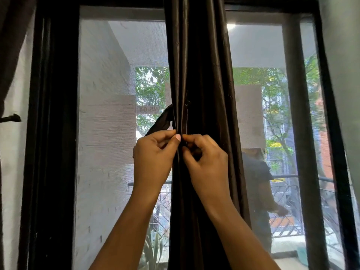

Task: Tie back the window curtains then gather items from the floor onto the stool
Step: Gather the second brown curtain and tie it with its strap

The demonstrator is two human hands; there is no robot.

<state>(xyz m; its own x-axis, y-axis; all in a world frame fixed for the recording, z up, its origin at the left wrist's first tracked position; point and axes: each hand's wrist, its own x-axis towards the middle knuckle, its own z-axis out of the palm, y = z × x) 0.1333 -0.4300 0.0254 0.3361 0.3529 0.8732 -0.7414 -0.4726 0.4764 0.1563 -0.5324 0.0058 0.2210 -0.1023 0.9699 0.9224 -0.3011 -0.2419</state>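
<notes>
the soft, slippery curtain (198,75) was pinched mid-fold by the left hand (153,152) and right hand (206,160); a tie (161,119) was seemingly held.

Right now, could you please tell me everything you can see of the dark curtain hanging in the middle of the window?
The curtain is dark brown, slightly shiny fabric, gathered into a narrow bundle of long vertical folds, hanging upright before the middle of the black-framed window. A dark strip of cloth sticks out at its left edge. The left hand and right hand pinch its front folds at mid-height, fingers curled, close together.
</notes>
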